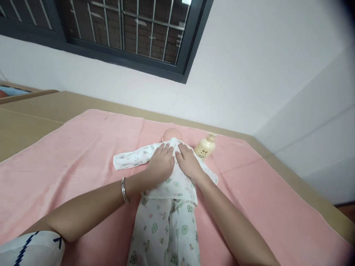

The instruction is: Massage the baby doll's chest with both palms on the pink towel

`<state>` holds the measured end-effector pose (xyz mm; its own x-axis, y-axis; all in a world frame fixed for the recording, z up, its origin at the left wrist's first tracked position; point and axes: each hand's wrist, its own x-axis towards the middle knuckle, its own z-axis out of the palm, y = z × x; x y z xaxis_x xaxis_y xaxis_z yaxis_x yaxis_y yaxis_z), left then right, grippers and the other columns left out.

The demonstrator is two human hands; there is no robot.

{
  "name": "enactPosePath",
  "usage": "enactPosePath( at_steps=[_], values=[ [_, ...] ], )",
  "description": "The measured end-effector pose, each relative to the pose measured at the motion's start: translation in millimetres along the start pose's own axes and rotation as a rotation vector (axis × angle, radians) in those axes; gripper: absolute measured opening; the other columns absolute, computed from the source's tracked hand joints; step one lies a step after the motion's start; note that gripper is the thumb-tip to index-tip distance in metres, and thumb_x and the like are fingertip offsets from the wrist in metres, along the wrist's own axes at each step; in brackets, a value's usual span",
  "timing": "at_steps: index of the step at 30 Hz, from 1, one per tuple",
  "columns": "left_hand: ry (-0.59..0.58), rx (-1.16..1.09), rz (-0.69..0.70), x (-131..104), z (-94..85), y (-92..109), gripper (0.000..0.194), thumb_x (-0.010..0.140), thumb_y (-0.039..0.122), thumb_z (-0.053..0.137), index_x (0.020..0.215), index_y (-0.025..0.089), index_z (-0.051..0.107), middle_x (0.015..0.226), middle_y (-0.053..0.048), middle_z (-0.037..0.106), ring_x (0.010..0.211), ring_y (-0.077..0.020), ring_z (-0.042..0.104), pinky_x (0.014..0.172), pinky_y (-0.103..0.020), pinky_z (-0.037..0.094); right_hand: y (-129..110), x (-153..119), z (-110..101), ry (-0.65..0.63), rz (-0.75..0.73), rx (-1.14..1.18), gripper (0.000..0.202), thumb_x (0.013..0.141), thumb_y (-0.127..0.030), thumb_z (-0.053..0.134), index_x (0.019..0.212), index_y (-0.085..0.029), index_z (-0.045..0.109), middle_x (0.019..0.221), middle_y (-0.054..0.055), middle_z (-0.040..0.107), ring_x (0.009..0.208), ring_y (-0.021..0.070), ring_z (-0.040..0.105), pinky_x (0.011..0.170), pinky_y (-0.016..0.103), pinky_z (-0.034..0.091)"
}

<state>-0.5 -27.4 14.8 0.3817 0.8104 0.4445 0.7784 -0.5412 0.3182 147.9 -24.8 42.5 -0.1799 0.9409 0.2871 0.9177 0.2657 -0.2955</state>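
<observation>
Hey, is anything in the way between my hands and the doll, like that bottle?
Only the shirt on the doll: your left hand and right hand both rest directly on it. The bottle is off to the side, just past your right hand, and isn't between them and the doll.

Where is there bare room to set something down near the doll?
The pink blanket is bare left of the doll beyond its left sleeve, and right of the pump bottle and person's right forearm. It is crowded around the doll's right sleeve, where the right grip sits close beside the bottle.
</observation>
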Motion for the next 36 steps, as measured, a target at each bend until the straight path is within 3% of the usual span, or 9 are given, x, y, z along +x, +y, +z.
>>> enactPosePath(
  at_steps=[6,12,15,25,30,36],
  values=[
    [-0.097,-0.1,-0.085,20.7,-8.6,-22.2,0.045,0.098,0.029,0.03,0.137,0.015,0.048,0.147,-0.014,0.049,0.138,-0.028,0.042,0.113,-0.053,0.033,-33.8,-22.6,-2.8,-0.012,0.02,-0.101,0.041,0.096,-0.018,0.033,0.126,-0.008,0.058,0.135,0.019,0.058,0.133,0.0276,0.047,0.109,0.04,0.037],
    [-0.03,0.027,-0.081,1.0,-1.7,1.8,0.047,0.097,0.028,0.033,0.139,0.009,0.044,0.147,-0.02,0.046,0.141,-0.0346,0.034,0.111,-0.055,0.032,-4.3,-2.4,2.2,-0.005,0.016,-0.007,0.042,0.098,-0.028,0.033,0.131,-0.012,0.054,0.145,0.015,0.049,0.137,0.0271,0.041,0.112,0.044,0.033],
    [-0.032,0.024,-0.035,-4.0,-2.2,7.3,0.046,0.098,0.025,0.031,0.139,0.01,0.045,0.148,-0.018,0.045,0.143,-0.0323,0.032,0.112,-0.052,0.032,7.2,5.5,4.4,0.001,-0.016,-0.016,0.038,0.097,-0.03,0.034,0.123,-0.014,0.058,0.137,0.014,0.057,0.13,0.0282,0.047,0.109,0.046,0.035],
    [-0.044,-0.068,-0.129,16.4,1.3,-19.5,0.049,0.096,0.029,0.035,0.139,0.009,0.045,0.15,-0.017,0.043,0.142,-0.0309,0.034,0.116,-0.05,0.028,-35.6,-26.8,2.6,0.015,-0.037,-0.219,0.048,0.096,-0.021,0.034,0.137,-0.002,0.049,0.141,0.022,0.052,0.135,0.032,0.045,0.113,0.044,0.036],
    [0.002,-0.045,-0.097,14.0,6.1,-19.8,0.045,0.094,0.028,0.038,0.135,0.012,0.048,0.147,-0.017,0.047,0.14,-0.0307,0.037,0.113,-0.05,0.032,-35.4,-25.7,3.1,0.062,-0.03,-0.215,0.045,0.095,-0.02,0.035,0.135,-0.007,0.053,0.137,0.019,0.057,0.133,0.0301,0.048,0.111,0.045,0.039],
    [-0.009,-0.049,-0.104,14.6,3.5,-19.0,0.046,0.094,0.03,0.037,0.134,0.009,0.049,0.145,-0.017,0.05,0.138,-0.0313,0.04,0.114,-0.048,0.032,-33.6,-25.9,6.1,0.069,-0.03,-0.223,0.047,0.096,-0.021,0.034,0.136,-0.004,0.051,0.137,0.02,0.056,0.133,0.0303,0.047,0.113,0.044,0.037]
  ],
)
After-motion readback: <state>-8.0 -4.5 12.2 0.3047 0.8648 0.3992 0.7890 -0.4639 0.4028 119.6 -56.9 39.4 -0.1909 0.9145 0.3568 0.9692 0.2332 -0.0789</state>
